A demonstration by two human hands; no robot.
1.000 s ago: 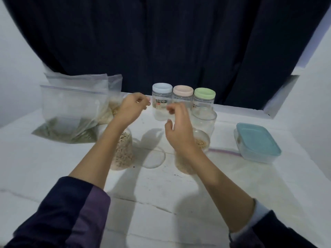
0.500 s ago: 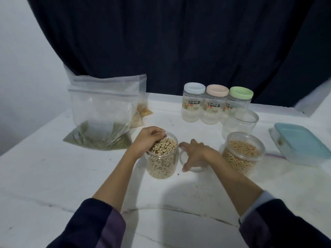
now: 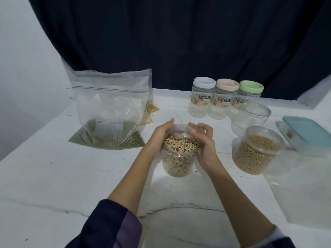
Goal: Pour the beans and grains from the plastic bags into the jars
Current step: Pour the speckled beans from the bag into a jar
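A clear jar of black-eyed beans stands at the middle of the white table, full almost to the rim. A clear lid is tilted just over its mouth. My left hand holds the lid's left edge, palm against the jar's shoulder. My right hand grips the lid's right edge with curled fingers. A zip bag with green beans stands at the left. Smaller bags of yellow grains peek out behind it.
A lidless jar of soybeans stands to the right, with an empty clear jar behind it. Three lidded jars line the back edge by a dark curtain. A teal-lidded box sits far right.
My right hand has lifted the clear lid off the table and brought it over the bean jar. My left hand has shifted from the jar's rim to the lid's left edge.
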